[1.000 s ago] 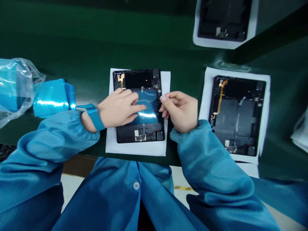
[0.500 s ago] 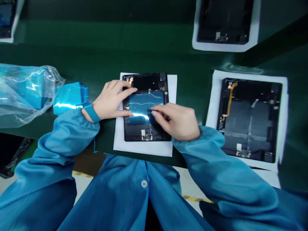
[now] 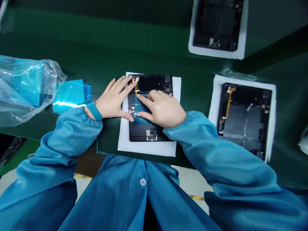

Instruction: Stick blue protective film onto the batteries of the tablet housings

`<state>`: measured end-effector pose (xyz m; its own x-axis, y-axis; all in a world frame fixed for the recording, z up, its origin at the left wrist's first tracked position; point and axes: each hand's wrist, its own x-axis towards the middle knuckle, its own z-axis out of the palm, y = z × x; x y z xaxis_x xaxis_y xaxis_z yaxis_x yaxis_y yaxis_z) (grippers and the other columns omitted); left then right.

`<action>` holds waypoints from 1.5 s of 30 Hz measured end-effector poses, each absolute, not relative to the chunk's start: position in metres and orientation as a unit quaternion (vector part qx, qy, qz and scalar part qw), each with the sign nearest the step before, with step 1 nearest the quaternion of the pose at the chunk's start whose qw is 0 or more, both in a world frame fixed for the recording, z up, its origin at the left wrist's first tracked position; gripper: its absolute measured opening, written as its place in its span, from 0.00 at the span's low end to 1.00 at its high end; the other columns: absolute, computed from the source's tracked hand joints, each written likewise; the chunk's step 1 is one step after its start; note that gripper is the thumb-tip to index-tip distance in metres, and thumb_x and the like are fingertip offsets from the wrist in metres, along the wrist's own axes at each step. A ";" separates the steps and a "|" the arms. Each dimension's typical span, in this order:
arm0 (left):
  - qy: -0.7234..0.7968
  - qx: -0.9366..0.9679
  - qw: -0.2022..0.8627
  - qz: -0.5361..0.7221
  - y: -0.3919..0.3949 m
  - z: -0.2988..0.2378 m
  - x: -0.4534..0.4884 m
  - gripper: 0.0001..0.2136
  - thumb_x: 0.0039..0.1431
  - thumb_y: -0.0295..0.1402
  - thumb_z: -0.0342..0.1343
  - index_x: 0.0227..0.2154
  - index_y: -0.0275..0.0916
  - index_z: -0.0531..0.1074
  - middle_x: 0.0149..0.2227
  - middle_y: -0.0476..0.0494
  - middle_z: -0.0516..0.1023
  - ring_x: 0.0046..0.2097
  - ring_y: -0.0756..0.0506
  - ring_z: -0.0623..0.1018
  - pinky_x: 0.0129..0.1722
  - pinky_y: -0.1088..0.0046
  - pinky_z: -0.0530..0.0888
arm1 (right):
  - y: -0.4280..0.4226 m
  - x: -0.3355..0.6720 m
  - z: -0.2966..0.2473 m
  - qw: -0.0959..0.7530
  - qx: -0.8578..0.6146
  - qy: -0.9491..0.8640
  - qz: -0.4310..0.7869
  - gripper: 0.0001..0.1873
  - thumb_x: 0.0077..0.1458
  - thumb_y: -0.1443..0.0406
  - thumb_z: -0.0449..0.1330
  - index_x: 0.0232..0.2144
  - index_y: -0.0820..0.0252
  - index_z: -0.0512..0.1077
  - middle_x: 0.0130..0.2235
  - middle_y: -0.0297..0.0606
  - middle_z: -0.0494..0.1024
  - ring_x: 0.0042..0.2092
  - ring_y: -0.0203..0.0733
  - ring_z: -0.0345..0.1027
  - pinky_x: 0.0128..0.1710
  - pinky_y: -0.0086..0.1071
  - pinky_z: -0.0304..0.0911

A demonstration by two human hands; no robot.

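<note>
An opened black tablet body (image 3: 138, 134) lies on a white sheet (image 3: 148, 149) at the table's near edge. Glossy blue film (image 3: 144, 120) covers its middle section, partly hidden by my right hand (image 3: 166, 109). That hand rests over the film, index finger and thumb stretched apart near its left edge, the other fingers curled. My left hand (image 3: 112, 100) has its fingers spread along the tablet's left side, the fingertips by an orange ribbon cable (image 3: 136, 82) and the thumb lower on the frame. A blue band (image 3: 95, 111) circles my left wrist.
To the left, a stack of shiny blue film pieces (image 3: 68, 96) lies beside a clear plastic bag (image 3: 51, 72) with more blue pieces inside. A second opened tablet (image 3: 234, 118) sits on white padding at right, and a third (image 3: 216, 29) lies farther back.
My right hand has gone from a pinch over the film's right-centre to index and thumb spread at its left side. My left fingers have shifted up and spread wider.
</note>
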<state>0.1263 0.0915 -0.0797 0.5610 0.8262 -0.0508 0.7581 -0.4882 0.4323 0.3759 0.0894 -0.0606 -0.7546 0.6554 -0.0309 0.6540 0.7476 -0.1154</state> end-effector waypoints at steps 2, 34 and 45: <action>0.466 0.853 0.220 0.082 0.092 -0.079 0.127 0.63 0.42 0.73 0.56 0.73 0.39 0.43 0.75 0.28 0.44 0.74 0.23 0.45 0.71 0.38 0.43 | 0.077 0.377 -0.061 0.010 -0.335 -0.941 0.043 0.43 0.65 0.41 0.46 0.65 0.69 0.65 0.46 0.54 0.74 0.44 0.54 0.63 0.39 0.42 0.55; 0.457 0.850 0.247 0.090 0.093 -0.077 0.128 0.64 0.42 0.74 0.56 0.74 0.39 0.41 0.75 0.28 0.41 0.75 0.24 0.43 0.71 0.39 0.40 | 0.081 0.403 -0.067 0.036 -0.376 -0.926 0.028 0.39 0.66 0.41 0.45 0.62 0.62 0.71 0.43 0.49 0.75 0.41 0.50 0.62 0.38 0.40 0.55; 0.459 0.851 0.244 0.079 0.093 -0.075 0.128 0.63 0.44 0.71 0.58 0.74 0.39 0.41 0.75 0.28 0.41 0.75 0.24 0.43 0.72 0.40 0.40 | 0.020 0.403 -0.056 0.057 -0.281 -0.956 0.060 0.36 0.66 0.44 0.50 0.57 0.67 0.74 0.37 0.46 0.75 0.38 0.47 0.62 0.36 0.39 0.54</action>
